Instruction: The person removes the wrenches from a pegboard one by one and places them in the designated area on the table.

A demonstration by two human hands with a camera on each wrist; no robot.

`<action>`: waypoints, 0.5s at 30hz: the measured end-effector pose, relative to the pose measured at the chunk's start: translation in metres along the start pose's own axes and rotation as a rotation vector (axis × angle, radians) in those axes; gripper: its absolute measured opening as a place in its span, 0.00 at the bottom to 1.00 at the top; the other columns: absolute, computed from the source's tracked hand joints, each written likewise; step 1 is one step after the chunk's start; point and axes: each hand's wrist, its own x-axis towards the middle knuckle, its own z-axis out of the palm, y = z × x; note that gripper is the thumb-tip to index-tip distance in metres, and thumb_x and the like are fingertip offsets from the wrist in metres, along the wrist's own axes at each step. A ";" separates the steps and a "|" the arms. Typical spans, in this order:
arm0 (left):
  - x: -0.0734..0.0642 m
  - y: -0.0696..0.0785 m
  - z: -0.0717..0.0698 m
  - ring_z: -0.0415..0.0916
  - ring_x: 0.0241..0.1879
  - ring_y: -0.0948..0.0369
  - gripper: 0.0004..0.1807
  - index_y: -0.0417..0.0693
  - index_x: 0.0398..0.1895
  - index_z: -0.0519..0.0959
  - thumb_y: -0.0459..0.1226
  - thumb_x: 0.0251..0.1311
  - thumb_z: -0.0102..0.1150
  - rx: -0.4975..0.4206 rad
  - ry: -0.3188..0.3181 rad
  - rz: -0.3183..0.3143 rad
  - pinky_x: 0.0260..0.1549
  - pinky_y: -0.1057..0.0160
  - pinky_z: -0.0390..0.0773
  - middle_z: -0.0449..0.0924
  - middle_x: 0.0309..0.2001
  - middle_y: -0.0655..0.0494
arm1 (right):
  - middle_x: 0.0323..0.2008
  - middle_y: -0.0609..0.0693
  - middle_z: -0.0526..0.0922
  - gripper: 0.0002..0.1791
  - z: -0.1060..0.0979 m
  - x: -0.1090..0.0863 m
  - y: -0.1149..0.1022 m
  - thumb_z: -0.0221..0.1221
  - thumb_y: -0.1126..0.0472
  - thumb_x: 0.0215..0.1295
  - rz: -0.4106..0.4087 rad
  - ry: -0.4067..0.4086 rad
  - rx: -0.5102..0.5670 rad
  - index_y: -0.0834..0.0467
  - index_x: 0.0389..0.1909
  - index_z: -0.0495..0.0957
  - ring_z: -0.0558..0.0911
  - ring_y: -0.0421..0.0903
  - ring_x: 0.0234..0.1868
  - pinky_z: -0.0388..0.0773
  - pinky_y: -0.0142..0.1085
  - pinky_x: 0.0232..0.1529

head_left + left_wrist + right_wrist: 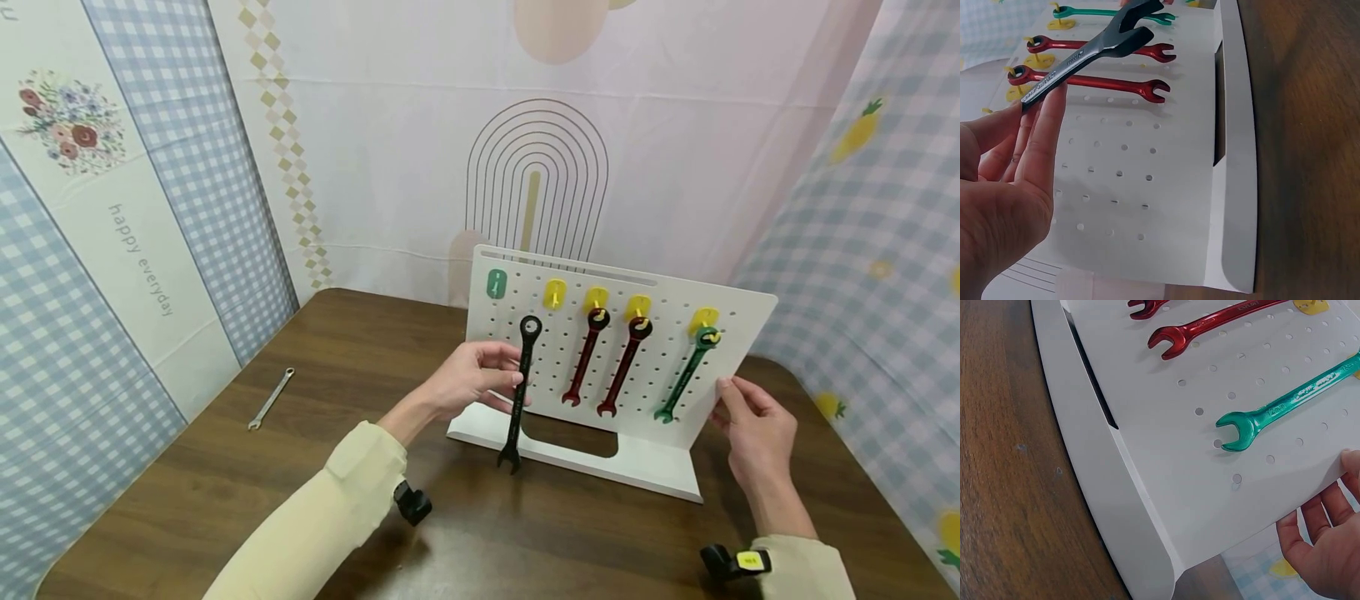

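Note:
My left hand [480, 379] pinches a black combination wrench [522, 375] by its shaft, ring end up, in front of the white pegboard [547, 350]. In the left wrist view the wrench's open end [1125, 37] points away from the fingers. My right hand [757, 429] holds the board's right edge, thumb on the front and fingers behind. Two red wrenches [587, 358] and a green wrench [686, 375] hang from yellow hooks on the board. One yellow hook [555, 294] to the left of them is bare, and a green hook [497, 284] sits at the upper left.
A small silver wrench [272, 398] lies on the brown wooden table [337, 350] at the left. The pegboard stands on a white base [660, 471] with a cutout. Patterned cloths [375, 150] hang behind and at both sides of the table.

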 end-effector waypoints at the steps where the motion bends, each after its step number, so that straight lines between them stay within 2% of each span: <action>1: 0.000 -0.001 -0.001 0.84 0.35 0.49 0.15 0.35 0.52 0.74 0.27 0.62 0.56 0.000 0.003 -0.004 0.36 0.47 0.83 0.79 0.37 0.46 | 0.45 0.44 0.80 0.29 0.000 0.000 -0.001 0.68 0.47 0.51 0.005 0.003 0.004 0.55 0.54 0.80 0.80 0.41 0.39 0.81 0.29 0.31; 10: -0.003 -0.009 -0.008 0.84 0.36 0.48 0.17 0.34 0.54 0.73 0.26 0.62 0.56 -0.007 0.026 -0.041 0.35 0.48 0.83 0.80 0.38 0.46 | 0.43 0.43 0.80 0.29 0.000 -0.001 -0.003 0.69 0.49 0.51 0.009 -0.003 0.035 0.57 0.53 0.80 0.81 0.41 0.37 0.81 0.29 0.29; 15: -0.004 -0.015 -0.012 0.84 0.37 0.48 0.18 0.32 0.55 0.73 0.25 0.61 0.56 -0.017 0.035 -0.053 0.35 0.48 0.83 0.81 0.37 0.47 | 0.44 0.43 0.80 0.29 0.001 -0.001 -0.002 0.68 0.48 0.51 0.001 0.006 0.010 0.55 0.54 0.80 0.80 0.40 0.38 0.81 0.28 0.30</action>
